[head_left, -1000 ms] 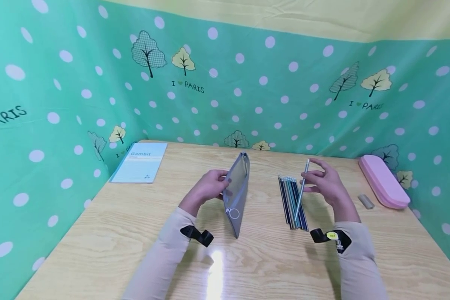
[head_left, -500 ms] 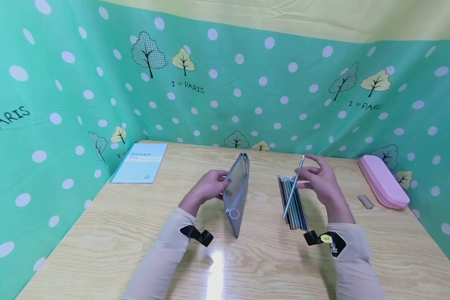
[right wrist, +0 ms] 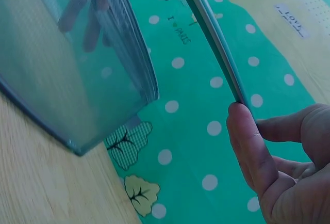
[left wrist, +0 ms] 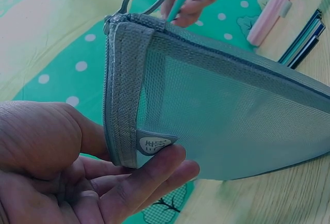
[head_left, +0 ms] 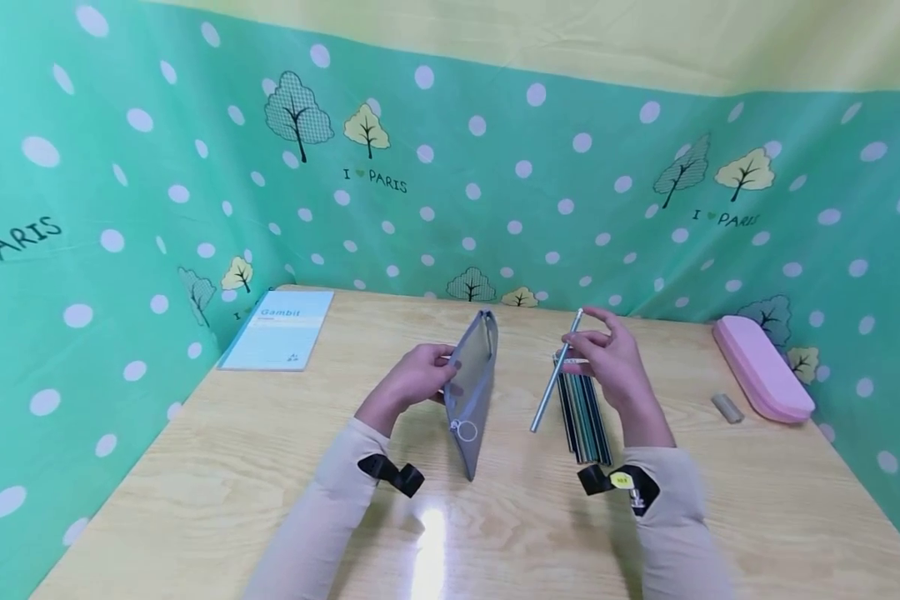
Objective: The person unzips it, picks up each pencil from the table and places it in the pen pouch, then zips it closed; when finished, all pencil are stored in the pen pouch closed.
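Observation:
A grey mesh zipper pouch stands on edge at mid-table, a round ring on its zip pull. My left hand pinches its left side; in the left wrist view the thumb and fingers grip the pouch by a small label. To the right, my right hand holds a light blue-green pencil near its upper end, tilted, its lower end toward the pouch. The right wrist view has the pencil between thumb and fingers, apart from the pouch. Below that hand lies a row of several pencils.
A pink pencil case lies at the right, a grey eraser beside it. At the back left rests a light blue notebook. A green dotted curtain borders the wooden table.
My right hand has carried the pencil leftward, from over the pencil row toward the pouch. The left hand and the pouch have stayed in place.

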Demonstrator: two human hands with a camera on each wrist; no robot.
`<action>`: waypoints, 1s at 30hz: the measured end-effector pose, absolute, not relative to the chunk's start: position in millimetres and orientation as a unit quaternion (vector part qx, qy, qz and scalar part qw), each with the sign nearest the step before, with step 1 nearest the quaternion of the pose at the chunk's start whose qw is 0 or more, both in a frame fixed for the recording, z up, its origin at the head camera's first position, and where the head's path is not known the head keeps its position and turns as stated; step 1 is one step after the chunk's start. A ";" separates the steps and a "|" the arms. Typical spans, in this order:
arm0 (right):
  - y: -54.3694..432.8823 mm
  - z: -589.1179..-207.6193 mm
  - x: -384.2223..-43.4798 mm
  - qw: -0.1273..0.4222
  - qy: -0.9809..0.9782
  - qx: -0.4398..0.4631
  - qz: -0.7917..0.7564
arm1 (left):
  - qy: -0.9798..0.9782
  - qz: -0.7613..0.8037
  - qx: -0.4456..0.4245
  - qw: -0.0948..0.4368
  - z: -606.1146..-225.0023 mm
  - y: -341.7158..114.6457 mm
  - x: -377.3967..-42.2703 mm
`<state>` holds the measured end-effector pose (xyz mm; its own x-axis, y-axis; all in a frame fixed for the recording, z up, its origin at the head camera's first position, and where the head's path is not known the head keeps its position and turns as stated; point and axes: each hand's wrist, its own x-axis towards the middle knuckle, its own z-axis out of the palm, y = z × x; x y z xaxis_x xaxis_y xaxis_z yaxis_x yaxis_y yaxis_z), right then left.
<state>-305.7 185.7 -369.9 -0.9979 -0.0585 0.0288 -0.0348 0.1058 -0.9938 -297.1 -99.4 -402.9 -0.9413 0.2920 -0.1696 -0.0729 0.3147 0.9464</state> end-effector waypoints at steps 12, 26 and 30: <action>140.4 -370.9 -309.3 0.010 0.716 -0.029 -0.697 | 0.792 0.585 0.076 0.156 -405.4 -100.2 -297.0; 130.8 -376.3 -312.1 -0.005 0.709 -0.004 -0.705 | 0.797 0.580 0.076 0.152 -404.1 -99.1 -296.0; 124.6 -378.2 -312.3 -0.016 0.700 -0.004 -0.713 | 0.799 0.577 0.074 0.149 -402.4 -99.0 -295.0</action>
<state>-312.3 124.6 -378.2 -0.9994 0.0181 0.0285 -0.0288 -0.0182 -0.9994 -295.0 -99.0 -402.4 -0.9445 0.2902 -0.1540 -0.0549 0.3226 0.9449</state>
